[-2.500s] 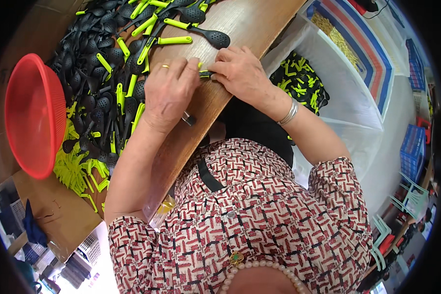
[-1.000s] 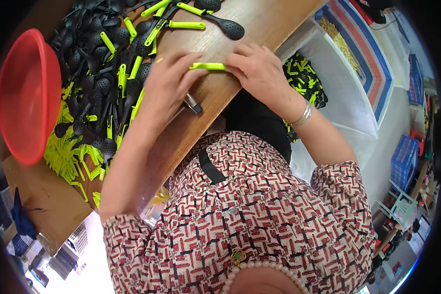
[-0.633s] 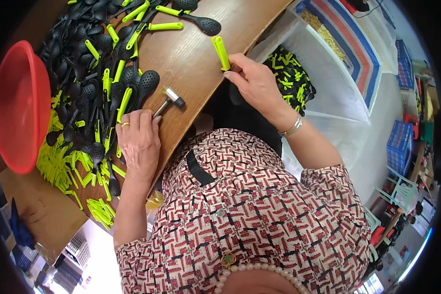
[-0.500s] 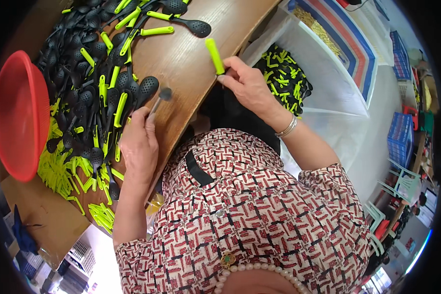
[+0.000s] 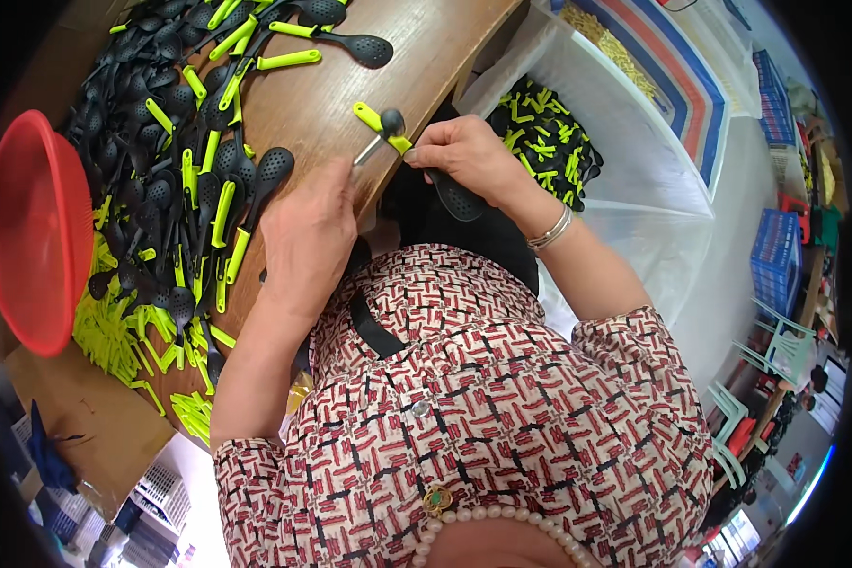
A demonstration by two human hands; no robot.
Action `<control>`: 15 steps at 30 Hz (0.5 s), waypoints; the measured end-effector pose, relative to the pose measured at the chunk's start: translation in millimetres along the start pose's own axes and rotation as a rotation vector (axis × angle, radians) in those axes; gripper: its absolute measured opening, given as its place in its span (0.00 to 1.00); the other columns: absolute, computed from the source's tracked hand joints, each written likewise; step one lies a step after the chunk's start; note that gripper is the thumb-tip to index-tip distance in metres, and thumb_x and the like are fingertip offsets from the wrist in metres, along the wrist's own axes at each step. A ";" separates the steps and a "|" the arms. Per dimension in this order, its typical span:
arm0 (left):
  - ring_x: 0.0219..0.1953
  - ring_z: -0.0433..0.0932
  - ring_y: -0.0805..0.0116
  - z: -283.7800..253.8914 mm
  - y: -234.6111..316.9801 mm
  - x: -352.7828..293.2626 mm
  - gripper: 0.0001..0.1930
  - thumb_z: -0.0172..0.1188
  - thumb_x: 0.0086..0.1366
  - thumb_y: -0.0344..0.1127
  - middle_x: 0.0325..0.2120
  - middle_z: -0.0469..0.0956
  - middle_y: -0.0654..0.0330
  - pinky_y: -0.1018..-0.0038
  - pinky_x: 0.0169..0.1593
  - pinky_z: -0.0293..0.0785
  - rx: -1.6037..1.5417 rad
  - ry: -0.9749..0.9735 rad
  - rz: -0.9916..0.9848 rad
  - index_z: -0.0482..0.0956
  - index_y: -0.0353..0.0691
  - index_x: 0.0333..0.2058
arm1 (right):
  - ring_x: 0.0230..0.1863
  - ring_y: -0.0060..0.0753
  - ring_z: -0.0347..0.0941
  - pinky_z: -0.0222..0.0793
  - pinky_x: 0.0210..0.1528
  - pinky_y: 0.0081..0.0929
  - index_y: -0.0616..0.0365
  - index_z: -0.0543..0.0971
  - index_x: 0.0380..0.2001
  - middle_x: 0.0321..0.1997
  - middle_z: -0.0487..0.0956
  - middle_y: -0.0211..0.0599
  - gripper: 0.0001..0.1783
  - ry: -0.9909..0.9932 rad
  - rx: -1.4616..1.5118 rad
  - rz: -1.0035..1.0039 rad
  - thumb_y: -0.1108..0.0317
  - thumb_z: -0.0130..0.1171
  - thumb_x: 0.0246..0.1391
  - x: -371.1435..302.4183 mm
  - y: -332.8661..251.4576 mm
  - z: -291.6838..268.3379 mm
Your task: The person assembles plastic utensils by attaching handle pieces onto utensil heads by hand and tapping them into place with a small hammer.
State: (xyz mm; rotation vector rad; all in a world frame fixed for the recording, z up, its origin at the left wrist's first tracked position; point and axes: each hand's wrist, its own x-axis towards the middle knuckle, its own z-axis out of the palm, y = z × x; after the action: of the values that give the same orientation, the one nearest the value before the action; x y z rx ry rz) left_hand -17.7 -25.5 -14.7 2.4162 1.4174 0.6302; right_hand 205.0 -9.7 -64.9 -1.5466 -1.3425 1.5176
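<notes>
My right hand (image 5: 478, 163) is closed on a slotted spoon (image 5: 459, 199) at the table's edge. The spoon's black perforated bowl hangs below my fingers, and its lime-green handle points up and left over the wood. My left hand (image 5: 310, 222) is wrapped round a small hammer (image 5: 392, 121) with a thin metal shaft and a dark head. That head lies against or just over the green handle; I cannot tell whether they touch. Left of my hands, a heap of black slotted spoons (image 5: 161, 194) with lime-green handles covers much of the table.
The wooden table (image 5: 417, 57) has a slanting edge in front of me. A red basin (image 5: 28, 237) stands at its left, beside loose green handles (image 5: 114, 327). To the right, a white-lined container (image 5: 625, 123) holds many green-and-black pieces (image 5: 544, 142). Blue boxes (image 5: 776, 251) stand farther right.
My left hand has moved right with the hammer, bringing its head to the spoon's handle. In my right hand the spoon has tilted, and its black bowl now shows below my fingers.
</notes>
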 end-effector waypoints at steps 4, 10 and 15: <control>0.29 0.80 0.49 -1.6 2.6 -8.3 0.08 0.58 0.64 0.27 0.29 0.79 0.52 0.58 0.30 0.74 0.039 0.114 0.108 0.78 0.40 0.42 | 0.22 0.16 0.69 0.64 0.26 0.20 0.64 0.83 0.26 0.20 0.78 0.26 0.09 -0.014 -0.040 -0.006 0.68 0.65 0.55 3.6 0.0 -0.2; 0.32 0.81 0.45 -12.1 -3.7 8.0 0.09 0.59 0.63 0.26 0.30 0.80 0.48 0.59 0.33 0.76 -0.093 0.192 -0.084 0.79 0.40 0.42 | 0.22 0.16 0.71 0.65 0.25 0.19 0.64 0.83 0.25 0.20 0.78 0.28 0.09 -0.027 -0.033 0.031 0.69 0.65 0.55 6.1 -2.1 -1.7; 0.30 0.79 0.42 -1.4 -19.7 13.5 0.06 0.51 0.65 0.29 0.26 0.78 0.46 0.52 0.31 0.73 0.112 0.002 -0.022 0.68 0.39 0.28 | 0.21 0.16 0.71 0.64 0.24 0.17 0.63 0.83 0.28 0.21 0.78 0.28 0.09 -0.071 0.081 0.089 0.68 0.65 0.56 6.7 -1.9 -2.2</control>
State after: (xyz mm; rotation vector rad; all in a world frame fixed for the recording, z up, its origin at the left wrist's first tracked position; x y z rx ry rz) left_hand -27.6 -4.2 -19.0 2.4814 1.5154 0.5628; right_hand 205.6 -2.4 -65.3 -1.5331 -1.2491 1.6749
